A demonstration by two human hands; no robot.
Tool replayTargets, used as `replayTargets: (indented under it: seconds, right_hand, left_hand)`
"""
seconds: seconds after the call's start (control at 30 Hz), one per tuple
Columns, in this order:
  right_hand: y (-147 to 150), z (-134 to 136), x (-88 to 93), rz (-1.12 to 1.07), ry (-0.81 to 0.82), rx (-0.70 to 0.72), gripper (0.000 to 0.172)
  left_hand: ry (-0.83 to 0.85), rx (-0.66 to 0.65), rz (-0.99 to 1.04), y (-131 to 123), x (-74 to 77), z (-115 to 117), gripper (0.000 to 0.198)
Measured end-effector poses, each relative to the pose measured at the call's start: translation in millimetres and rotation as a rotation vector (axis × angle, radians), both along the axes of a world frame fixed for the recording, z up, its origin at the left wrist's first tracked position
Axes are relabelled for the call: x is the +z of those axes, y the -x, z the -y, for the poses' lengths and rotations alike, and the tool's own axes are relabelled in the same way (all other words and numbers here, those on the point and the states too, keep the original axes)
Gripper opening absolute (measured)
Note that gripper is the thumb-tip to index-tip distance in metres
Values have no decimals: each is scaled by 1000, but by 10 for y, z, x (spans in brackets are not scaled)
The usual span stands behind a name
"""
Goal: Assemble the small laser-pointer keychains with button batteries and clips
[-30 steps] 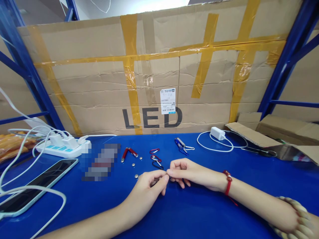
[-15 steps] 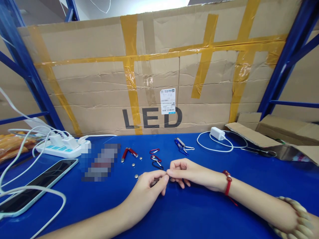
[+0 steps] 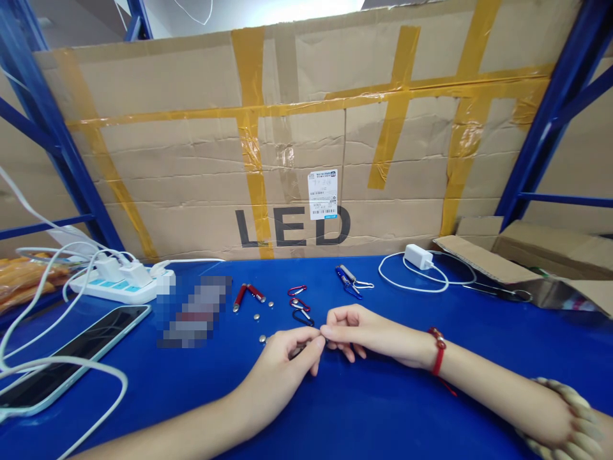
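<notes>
My left hand [image 3: 292, 358] is closed, with a small dark object partly visible between thumb and fingers. Its kind is hidden by the fingers. Thumb and index finger of my right hand [image 3: 352, 332] are pinched together at the left hand's fingertips; what they grip is too small to make out. Just beyond the hands lie a black carabiner [image 3: 302, 318] and two red carabiners [image 3: 297, 291]. Small silver button-like discs [image 3: 262, 339] are scattered left of them. Two short red metal tubes [image 3: 240, 299] meet at an angle farther left. Blue and silver tubes with carabiners [image 3: 348, 281] lie behind the right hand.
A phone [image 3: 71, 358], cables and a white power strip [image 3: 127, 287] occupy the left side. A white charger [image 3: 418, 257] with its looped cable lies at the back right, near an open cardboard box [image 3: 541, 281]. A large taped cardboard sheet [image 3: 191, 172] stands behind the blue table [image 3: 383, 409].
</notes>
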State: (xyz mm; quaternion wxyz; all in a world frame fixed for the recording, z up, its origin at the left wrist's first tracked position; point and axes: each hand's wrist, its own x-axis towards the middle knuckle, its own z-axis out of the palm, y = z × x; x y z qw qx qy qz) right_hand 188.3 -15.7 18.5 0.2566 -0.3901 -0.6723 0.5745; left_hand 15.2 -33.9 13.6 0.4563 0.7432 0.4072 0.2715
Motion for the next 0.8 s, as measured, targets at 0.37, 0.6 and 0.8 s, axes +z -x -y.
replayTargets:
  seconds: [0.37,0.6,0.8]
  right_hand:
    - [0,5,8,6,-10,5,40]
    - [-2,3,-1,8,-15,7,39]
    - [-3,-4,-7,7,-10,4,39]
  left_hand:
    - [-11,0,-13,-4,-1,7,36]
    - [2,-1,-18,-2,6,9,35]
    - [-5,-5,-9,-3,-8,5,35]
